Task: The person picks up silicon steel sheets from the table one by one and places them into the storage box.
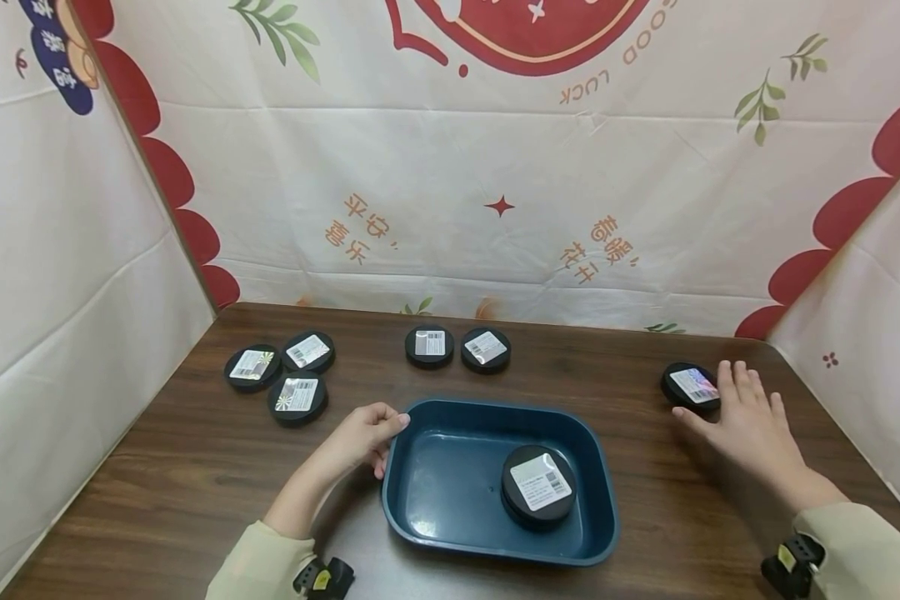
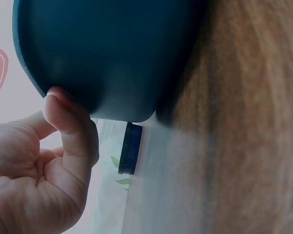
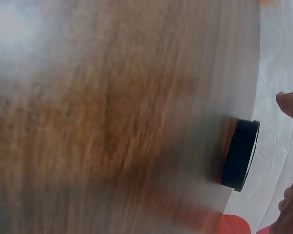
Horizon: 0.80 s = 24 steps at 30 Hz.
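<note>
My left hand (image 1: 363, 437) pinches the left rim of a blue plastic tray (image 1: 450, 492), thumb over the edge; the left wrist view shows the fingers against the tray's wall. Inside the tray, toward its right side, lies a round black container (image 1: 538, 487) with a white barcode label on top. At the far right of the table, my right hand (image 1: 753, 429) hovers beside another round black container (image 1: 690, 387), fingers spread. In the right wrist view a gap shows between that hand's thumb and the black container (image 3: 241, 156).
Two black round containers (image 1: 430, 346) stand behind the tray. A cluster of three more (image 1: 297, 396) sits at the back left of the brown wooden table (image 1: 195, 483). White printed cloth (image 1: 450, 167) hangs around the back and sides.
</note>
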### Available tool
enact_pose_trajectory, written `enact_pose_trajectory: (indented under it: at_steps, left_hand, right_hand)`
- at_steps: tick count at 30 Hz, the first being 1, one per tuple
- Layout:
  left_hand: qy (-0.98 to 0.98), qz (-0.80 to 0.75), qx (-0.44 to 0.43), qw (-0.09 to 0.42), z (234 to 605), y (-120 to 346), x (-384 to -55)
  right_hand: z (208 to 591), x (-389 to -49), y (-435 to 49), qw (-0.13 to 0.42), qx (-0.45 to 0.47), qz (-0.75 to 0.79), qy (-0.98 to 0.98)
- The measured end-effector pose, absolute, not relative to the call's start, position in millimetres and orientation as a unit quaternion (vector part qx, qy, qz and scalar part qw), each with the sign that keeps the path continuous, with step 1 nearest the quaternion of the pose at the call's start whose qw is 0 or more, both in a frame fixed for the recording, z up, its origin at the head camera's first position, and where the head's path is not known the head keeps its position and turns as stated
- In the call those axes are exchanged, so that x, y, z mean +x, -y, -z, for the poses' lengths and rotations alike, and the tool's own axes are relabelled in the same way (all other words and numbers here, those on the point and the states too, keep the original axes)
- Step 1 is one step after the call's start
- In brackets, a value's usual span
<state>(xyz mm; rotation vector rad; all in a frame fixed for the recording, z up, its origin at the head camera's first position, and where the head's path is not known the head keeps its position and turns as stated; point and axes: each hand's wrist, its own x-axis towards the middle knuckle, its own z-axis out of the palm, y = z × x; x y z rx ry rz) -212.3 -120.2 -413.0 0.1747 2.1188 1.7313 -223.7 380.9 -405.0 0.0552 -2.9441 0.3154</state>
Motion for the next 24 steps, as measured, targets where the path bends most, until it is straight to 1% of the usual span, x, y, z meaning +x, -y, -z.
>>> enact_pose_trajectory:
  at_steps: [11,24]
  left_hand:
    - [-0.755,-0.621,0.065,0.198,411,120,-212]
    - [-0.760,-0.617,0.061,0.194,408,119,-209]
  right_hand:
    - [411,-238,-395,0.070,-0.010,-0.126,0.989]
    - [420,-249,-404,0.046,-0.023,-0.182,0.982]
